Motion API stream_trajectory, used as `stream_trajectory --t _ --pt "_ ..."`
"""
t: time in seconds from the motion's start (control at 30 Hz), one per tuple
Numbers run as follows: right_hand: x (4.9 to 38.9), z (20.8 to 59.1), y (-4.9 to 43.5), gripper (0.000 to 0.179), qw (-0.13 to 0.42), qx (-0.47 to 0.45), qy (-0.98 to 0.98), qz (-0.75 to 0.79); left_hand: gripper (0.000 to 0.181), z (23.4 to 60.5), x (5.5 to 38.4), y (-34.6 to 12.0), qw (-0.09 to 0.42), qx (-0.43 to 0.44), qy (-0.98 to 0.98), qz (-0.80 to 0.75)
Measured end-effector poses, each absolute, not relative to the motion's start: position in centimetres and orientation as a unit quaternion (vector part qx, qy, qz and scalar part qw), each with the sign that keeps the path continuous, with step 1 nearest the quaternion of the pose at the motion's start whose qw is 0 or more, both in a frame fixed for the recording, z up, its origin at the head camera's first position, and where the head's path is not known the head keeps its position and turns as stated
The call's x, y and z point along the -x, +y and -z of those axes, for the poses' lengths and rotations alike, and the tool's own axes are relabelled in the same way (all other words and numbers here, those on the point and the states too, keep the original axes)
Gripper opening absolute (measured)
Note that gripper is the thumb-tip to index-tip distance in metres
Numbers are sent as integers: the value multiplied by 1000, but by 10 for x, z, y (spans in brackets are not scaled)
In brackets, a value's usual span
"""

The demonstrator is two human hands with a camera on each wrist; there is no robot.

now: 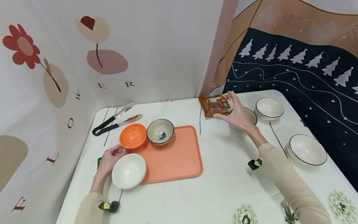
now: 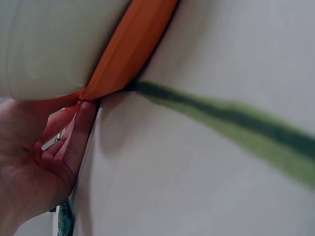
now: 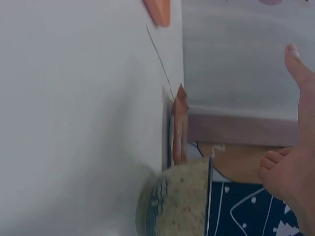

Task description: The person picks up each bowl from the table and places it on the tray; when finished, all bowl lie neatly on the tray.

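Note:
My left hand [image 1: 110, 158] is at the left edge of the orange tray [image 1: 173, 161], between an orange bowl [image 1: 132, 136] and a white bowl [image 1: 128, 171]. In the left wrist view, its fingers [image 2: 81, 130] pinch the tray's edge [image 2: 128, 54], partly hidden by the white bowl. A speckled bowl with a dark fish-like drawing [image 1: 160, 132] stands on the tray. Thumb and fingers spread apart, my right hand [image 1: 237, 113] hovers above a second speckled bowl [image 3: 182, 196], beside a brown snack packet [image 1: 215, 106]. It holds nothing.
Black-handled tongs [image 1: 114, 119] lie at the back left. Two white bowls with dark rims stand on the right, one farther back [image 1: 269, 109] and one nearer [image 1: 306, 150]. Printed curtains border the table's back and sides. A dark green item peeks out beside my left wrist.

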State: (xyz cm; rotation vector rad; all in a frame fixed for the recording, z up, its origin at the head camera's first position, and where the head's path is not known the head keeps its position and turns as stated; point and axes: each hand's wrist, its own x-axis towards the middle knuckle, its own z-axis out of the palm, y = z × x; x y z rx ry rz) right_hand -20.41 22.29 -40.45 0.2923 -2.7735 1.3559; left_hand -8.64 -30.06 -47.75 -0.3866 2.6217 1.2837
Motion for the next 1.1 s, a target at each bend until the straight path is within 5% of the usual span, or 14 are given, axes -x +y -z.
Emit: stream_trajectory --t 1.1 --pt "181 437 298 124 9 10 -912 -410 56 478 86 -302 94 124 893 -423"
